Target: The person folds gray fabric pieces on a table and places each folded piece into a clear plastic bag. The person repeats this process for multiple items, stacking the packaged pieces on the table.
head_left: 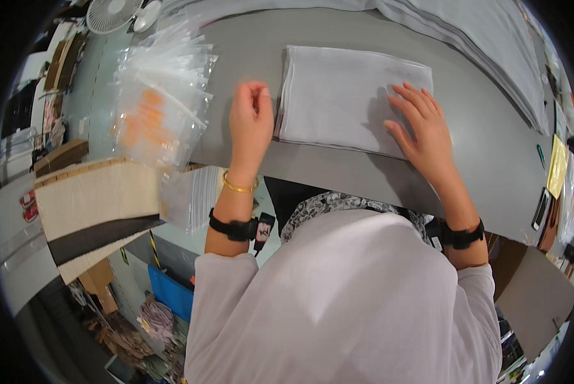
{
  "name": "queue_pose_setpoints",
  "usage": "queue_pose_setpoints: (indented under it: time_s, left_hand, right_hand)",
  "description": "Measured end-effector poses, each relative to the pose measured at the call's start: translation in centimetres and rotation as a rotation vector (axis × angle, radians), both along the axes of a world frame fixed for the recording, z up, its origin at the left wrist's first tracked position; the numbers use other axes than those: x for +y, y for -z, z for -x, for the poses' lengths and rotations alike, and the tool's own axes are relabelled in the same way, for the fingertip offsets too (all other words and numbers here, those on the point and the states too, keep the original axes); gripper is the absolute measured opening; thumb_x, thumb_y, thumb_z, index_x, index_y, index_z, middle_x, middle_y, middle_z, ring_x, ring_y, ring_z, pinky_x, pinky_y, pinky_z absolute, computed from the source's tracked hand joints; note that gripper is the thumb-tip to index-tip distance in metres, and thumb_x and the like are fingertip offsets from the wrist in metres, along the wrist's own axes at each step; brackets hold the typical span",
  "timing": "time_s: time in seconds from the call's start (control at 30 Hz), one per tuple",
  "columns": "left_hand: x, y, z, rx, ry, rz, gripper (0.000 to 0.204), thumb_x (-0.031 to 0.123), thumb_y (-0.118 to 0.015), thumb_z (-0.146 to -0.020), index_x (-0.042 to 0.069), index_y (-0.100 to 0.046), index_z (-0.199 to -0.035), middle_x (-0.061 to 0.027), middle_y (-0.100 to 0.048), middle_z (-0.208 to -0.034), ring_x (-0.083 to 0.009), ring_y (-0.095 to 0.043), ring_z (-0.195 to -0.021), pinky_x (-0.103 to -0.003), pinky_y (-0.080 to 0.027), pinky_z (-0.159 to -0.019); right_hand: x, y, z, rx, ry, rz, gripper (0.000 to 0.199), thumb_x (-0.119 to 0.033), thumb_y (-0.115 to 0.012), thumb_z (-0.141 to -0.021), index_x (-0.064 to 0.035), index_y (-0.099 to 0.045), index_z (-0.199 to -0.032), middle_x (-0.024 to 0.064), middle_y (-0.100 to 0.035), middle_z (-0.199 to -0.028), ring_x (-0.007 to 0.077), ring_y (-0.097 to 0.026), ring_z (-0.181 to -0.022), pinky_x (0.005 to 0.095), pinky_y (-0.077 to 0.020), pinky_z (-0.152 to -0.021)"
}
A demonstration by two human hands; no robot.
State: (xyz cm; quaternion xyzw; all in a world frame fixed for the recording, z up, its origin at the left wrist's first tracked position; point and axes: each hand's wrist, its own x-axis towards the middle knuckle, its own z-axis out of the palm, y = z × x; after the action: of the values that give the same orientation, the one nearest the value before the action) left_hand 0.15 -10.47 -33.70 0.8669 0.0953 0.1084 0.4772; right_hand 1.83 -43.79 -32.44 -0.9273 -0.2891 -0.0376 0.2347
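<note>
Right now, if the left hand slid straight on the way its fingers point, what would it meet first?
Nothing nearby, I think. The left hand points up the bare grey table, between the folded white cloth and the clear plastic bags. Next in that line is the white fabric pile at the far edge; depth is unclear.

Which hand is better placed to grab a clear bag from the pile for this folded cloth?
Probably the left hand: it sits at the folded white cloth's left edge, beside the pile of clear plastic bags. The right hand lies flat on the cloth's right end, farther from the bags.
</note>
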Motion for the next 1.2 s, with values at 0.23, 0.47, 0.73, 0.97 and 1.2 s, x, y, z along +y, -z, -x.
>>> queue_pose_setpoints:
  time_s: [0.23,0.47,0.73,0.97,1.2]
  left_hand:
    - [-1.9,0.0,4.0,0.033,-0.003,-0.125,0.024,0.021,-0.079,-0.092,0.002,-0.066,-0.087,-0.0037,-0.059,-0.088,-0.0139,-0.057,-0.072,-0.030,-0.049,-0.065]
    - [-0.1,-1.1,3.2,0.232,-0.076,0.266,0.018,0.014,-0.076,-0.094,0.000,-0.067,-0.086,-0.0030,-0.060,-0.073,-0.0129,-0.056,-0.072,-0.028,-0.047,-0.064]
    - [-0.5,-0.1,-0.3,-0.282,0.717,-0.893,0.056,0.031,-0.068,-0.098,-0.005,-0.055,-0.139,-0.0262,-0.048,-0.152,-0.0436,-0.043,-0.141,-0.050,-0.036,-0.119]
    - [-3.4,-0.4,0.7,0.060,0.596,-0.802,0.082,0.044,-0.064,-0.099,-0.009,-0.035,-0.155,-0.0340,-0.021,-0.166,-0.0434,-0.019,-0.157,-0.052,-0.020,-0.128]
    - [7.8,-0.3,1.7,-0.117,-0.080,-0.105,0.024,0.023,-0.067,-0.100,0.006,-0.072,-0.116,-0.0106,-0.077,-0.108,-0.0254,-0.074,-0.093,-0.041,-0.059,-0.085]
  right_hand:
    - [-1.1,0.0,2.7,-0.054,0.057,0.040,0.050,-0.027,-0.078,-0.090,-0.0059,-0.063,-0.133,0.0129,-0.054,-0.152,0.0361,-0.048,-0.142,0.0510,-0.0372,-0.118]
    - [-0.5,0.2,2.6,0.006,0.049,-0.123,0.050,-0.026,-0.075,-0.093,-0.0054,-0.061,-0.137,0.0143,-0.052,-0.154,0.0366,-0.043,-0.147,0.0502,-0.0384,-0.117]
    - [0.2,2.9,2.1,-0.123,-0.039,0.145,0.069,-0.042,-0.066,-0.098,-0.0121,-0.046,-0.156,0.0207,-0.033,-0.166,0.0417,-0.026,-0.155,0.0516,-0.0221,-0.128]
    - [-1.6,-2.2,-3.2,-0.023,-0.006,0.321,0.072,-0.035,-0.072,-0.094,-0.0062,-0.046,-0.155,0.0213,-0.035,-0.165,0.0389,-0.031,-0.154,0.0523,-0.0254,-0.126]
    - [7.9,1.0,0.2,-0.026,-0.239,0.144,0.068,-0.035,-0.069,-0.095,-0.0070,-0.049,-0.153,0.0196,-0.038,-0.164,0.0361,-0.031,-0.155,0.0550,-0.0195,-0.127]
